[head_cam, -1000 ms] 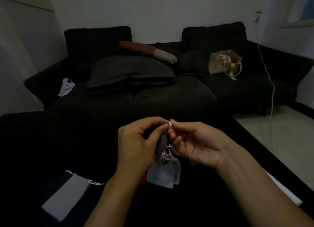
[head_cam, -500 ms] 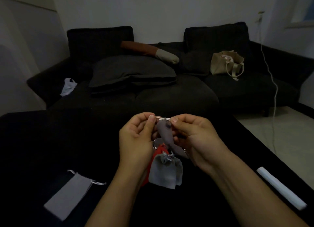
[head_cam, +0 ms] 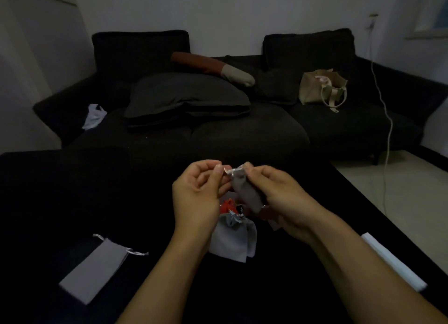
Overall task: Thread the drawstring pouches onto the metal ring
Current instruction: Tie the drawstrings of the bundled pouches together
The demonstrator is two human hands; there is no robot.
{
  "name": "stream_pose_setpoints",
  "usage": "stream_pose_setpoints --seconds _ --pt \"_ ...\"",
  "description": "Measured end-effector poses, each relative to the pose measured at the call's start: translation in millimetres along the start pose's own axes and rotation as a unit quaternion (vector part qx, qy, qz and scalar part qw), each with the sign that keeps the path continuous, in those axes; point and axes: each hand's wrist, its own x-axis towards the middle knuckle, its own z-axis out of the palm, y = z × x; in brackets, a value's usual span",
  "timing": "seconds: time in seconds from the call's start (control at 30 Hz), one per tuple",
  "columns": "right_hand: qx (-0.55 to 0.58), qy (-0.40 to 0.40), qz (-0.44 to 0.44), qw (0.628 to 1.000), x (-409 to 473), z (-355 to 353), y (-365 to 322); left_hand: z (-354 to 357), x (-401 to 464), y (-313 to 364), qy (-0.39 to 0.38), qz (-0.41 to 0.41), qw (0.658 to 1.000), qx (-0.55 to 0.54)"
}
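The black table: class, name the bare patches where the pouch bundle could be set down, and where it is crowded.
Bare black table lies left of the left hand, beyond the flat grey drawstring pouch. Another patch lies between the right forearm and the white paper roll. Under both hands it is crowded with the hanging grey and red pouches.

Left hand (head_cam: 196, 197): bare; we see no ring, no glove.
Right hand (head_cam: 283, 197): bare, likewise unadorned.
Nails: short and plain on the fingertips we can make out.
Forearms: uncovered, entering from 6 o'clock; we find no sleeve, watch or band up to the frame edge.
Light: dim, so finer detail escapes us.
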Motion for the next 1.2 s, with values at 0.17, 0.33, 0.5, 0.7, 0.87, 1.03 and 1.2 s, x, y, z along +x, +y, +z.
stream_pose_setpoints --seconds 0.17,0.33,0.5,0.7,0.87,1.03,1.2 --pt "0.005 0.018 0.013 1.0 13.1 -11.2 18.3 -8.3 8.1 -15.1 -0.057 -0.077 0.987 0.128" --pt "-0.226 0.093 0.023 0.969 35.1 -18.5 51.7 -79.0 40.2 -21.8 -0.014 -0.097 0.814 0.573" --pt "-0.374 0.159 -0.069 0.911 35.1 -6.3 42.6 -147.9 46.7 -31.9 -0.044 -0.28 0.654 0.701" --pt "-0.32 0.052 -0.119 0.938 29.6 28.0 35.2 -196.4 44.3 -45.5 -0.011 -0.383 0.639 0.667" --pt "-0.291 -0.01 -0.145 0.946 27.4 49.4 39.3 -178.7 31.5 -27.1 -0.026 -0.31 0.726 0.614" --pt "-0.222 -0.076 -0.154 0.96 26.8 58.0 38.0 -130.2 29.8 -9.9 -0.005 -0.169 0.936 0.309" --pt "-0.065 -0.138 -0.1 0.983 13.9 46.1 11.0 -49.0 10.6 21.4 -0.039 -0.016 0.994 0.103"
